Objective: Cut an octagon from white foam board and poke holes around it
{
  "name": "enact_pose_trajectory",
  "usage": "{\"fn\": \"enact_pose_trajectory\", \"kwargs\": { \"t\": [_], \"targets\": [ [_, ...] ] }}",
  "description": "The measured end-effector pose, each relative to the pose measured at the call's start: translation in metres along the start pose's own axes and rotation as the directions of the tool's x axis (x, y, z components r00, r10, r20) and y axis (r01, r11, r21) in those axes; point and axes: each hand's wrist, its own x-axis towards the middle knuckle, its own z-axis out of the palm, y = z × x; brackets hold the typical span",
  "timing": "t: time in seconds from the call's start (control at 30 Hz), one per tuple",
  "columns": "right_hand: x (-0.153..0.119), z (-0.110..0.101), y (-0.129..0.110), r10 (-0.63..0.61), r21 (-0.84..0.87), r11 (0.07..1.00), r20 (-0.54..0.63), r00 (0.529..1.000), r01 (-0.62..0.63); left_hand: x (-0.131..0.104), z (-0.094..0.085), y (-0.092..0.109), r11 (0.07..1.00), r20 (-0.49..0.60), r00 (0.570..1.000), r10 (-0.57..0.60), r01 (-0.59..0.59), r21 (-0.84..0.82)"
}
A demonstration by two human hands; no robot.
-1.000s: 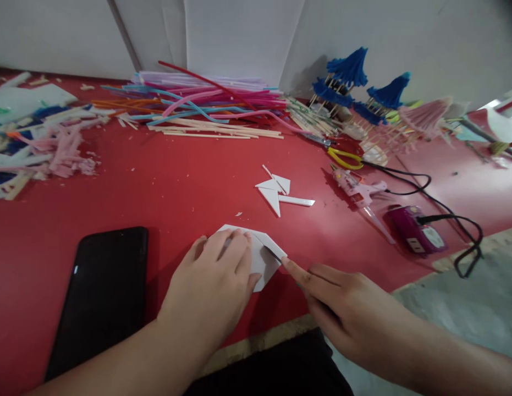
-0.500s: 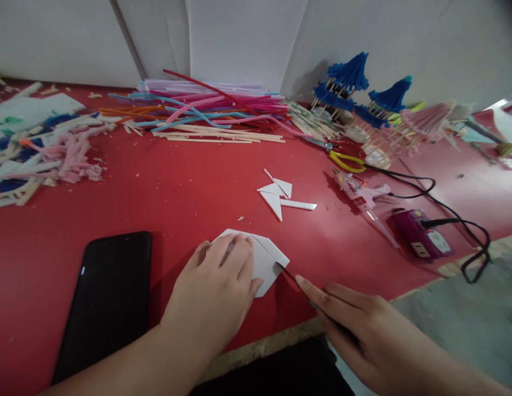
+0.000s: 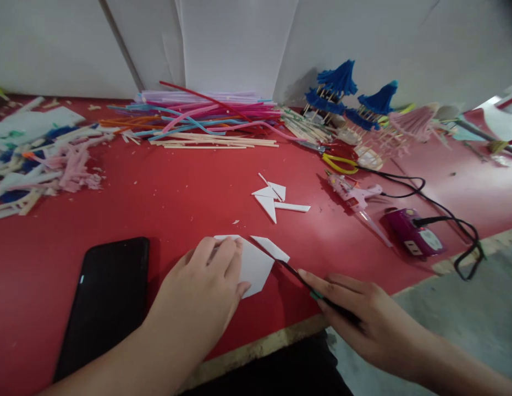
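My left hand [image 3: 210, 286] presses a many-sided piece of white board [image 3: 258, 270] against the red table, its fingers curled over the left part, which is hidden. A cut-off strip of white board [image 3: 267, 246] lies just beyond the piece, with a narrow gap between them. In my right hand [image 3: 358, 313] is a slim black utility knife [image 3: 299, 278] with a green slider. Its dark tip touches or nearly touches the board's right corner beside the strip. Several white offcuts [image 3: 267, 202] lie farther back.
A black phone [image 3: 105, 300] lies to the left. On the right are a pink glue gun [image 3: 352, 192], yellow-handled pliers [image 3: 338, 164] and a purple power adapter [image 3: 418, 234] with a cable. Coloured sticks [image 3: 210, 113], scraps [image 3: 53, 159] and blue umbrella-like models [image 3: 338, 77] line the back.
The strip has come apart from the board along the cut line. My left hand and the board have shifted slightly left. The knife remains in my right hand at the board's corner.
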Motion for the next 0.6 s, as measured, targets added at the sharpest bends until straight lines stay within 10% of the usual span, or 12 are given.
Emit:
{"fn": "enact_pose_trajectory", "kwargs": {
  "t": [0.6],
  "targets": [
    [0.065,-0.017,0.001,-0.047,-0.018,0.999,-0.134,0.990,0.045,-0.008,0.000,-0.026,0.942,0.014,0.962,0.271,-0.263,-0.209]
  ]
}}
